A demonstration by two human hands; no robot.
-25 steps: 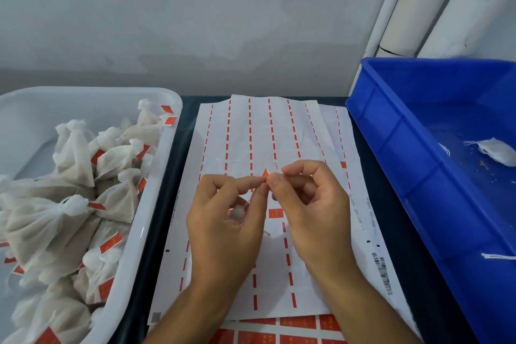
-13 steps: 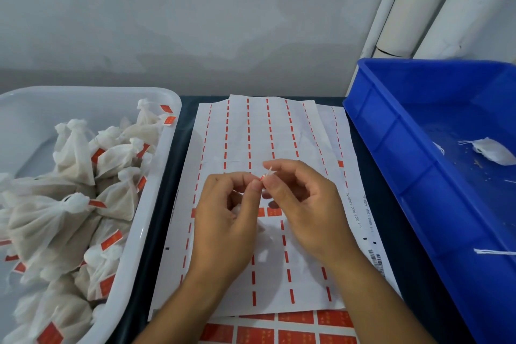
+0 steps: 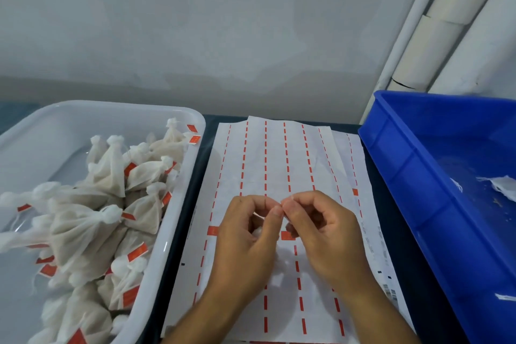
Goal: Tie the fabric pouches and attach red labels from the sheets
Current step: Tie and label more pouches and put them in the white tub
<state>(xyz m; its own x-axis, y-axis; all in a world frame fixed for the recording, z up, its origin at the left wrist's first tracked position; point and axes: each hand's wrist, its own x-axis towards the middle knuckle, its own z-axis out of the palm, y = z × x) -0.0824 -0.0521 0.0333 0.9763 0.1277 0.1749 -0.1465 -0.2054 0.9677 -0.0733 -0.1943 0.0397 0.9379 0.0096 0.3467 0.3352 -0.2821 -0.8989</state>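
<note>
— In the middle of the frame, what lies on the bench [image 3: 413, 274]?

— A dark top, and on it a white label sheet [image 3: 273, 165] with dashed red lines running away from us toward the wall [image 3: 223, 22]. Most of its labels are gone; a few red labels [image 3: 213, 230] remain on it. Another sheet shows under its right edge, and a strip of red ones at the bottom edge of the frame.

— And the hands?

— Both over the lower middle of the sheet, fingertips meeting. The left hand [image 3: 245, 243] has its fingers curled round a small white fabric pouch [image 3: 257, 231], only a bit of which shows in the palm. The right hand [image 3: 321, 232] pinches a thin white string [image 3: 290, 198] between thumb and forefinger, right against the left forefinger. Whether a label is in that pinch, I cannot tell.

— At the left of the frame?

— A white tray [image 3: 178, 218] heaped with tied pouches [image 3: 83, 232], each with a red tag.

— At the right?

— A blue bin [image 3: 413, 181] with scraps of white fabric [image 3: 502, 187] in it. Behind it, in the upper right corner, white pipes [image 3: 435, 45] run up the pale grey wall.
</note>
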